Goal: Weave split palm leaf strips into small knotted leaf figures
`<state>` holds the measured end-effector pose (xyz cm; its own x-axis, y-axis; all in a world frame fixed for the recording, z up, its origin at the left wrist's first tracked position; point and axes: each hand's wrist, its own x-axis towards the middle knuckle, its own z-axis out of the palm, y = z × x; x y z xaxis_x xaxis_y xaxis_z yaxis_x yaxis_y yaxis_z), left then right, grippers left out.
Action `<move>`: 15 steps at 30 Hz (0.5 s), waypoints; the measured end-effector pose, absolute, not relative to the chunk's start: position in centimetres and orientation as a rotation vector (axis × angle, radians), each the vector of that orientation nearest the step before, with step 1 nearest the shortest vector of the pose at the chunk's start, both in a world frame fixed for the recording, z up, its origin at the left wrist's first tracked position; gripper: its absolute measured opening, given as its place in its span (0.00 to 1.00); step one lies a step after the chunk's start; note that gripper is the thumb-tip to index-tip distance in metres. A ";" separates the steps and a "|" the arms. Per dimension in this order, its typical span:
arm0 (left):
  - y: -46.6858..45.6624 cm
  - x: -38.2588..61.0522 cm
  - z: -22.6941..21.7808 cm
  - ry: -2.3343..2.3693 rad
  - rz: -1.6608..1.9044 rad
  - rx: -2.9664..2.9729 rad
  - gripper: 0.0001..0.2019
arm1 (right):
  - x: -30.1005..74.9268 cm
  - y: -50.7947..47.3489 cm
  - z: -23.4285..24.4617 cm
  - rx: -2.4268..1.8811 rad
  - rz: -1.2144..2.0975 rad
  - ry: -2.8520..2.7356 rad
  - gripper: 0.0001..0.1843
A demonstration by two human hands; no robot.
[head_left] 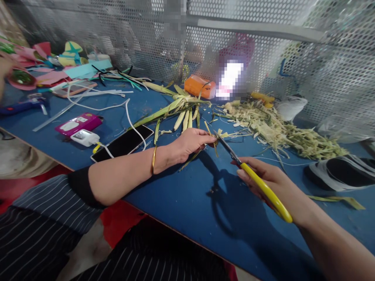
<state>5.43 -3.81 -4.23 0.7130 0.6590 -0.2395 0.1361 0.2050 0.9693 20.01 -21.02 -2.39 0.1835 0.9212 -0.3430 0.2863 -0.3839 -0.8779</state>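
Note:
My left hand [191, 143] is closed in a pinch on a thin green leaf strip [215, 145] held just above the blue table [181, 195]. My right hand [265, 180] grips yellow-handled scissors [258, 181], whose blades reach the strip right by my left fingertips. A gold bangle sits on my left wrist. Just beyond my left hand lies a bundle of long green and pale yellow leaf strips [178, 109].
A heap of leaf trimmings [281, 130] lies at the right back. A black phone [124, 143], a white charger [84, 137] with cable and a pink device [77, 123] lie at the left. An orange object [199, 86] stands by the perforated metal screen. Coloured paper crafts crowd the far left.

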 end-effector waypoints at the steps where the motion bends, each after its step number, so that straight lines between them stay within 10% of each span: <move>1: -3.9 5.4 -4.2 0.740 0.421 1.341 0.05 | 19.9 -21.0 -2.4 -1.790 1.213 -1.138 0.25; 15: -3.2 5.4 -4.8 0.713 0.477 1.370 0.06 | 19.5 -21.1 -3.1 -1.797 1.087 -1.047 0.31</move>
<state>5.43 -3.19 -4.84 0.7053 0.6860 -0.1789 0.0960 0.1576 0.9828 19.46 -21.09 -3.14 0.2964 0.9115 -0.2851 0.2505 -0.3622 -0.8978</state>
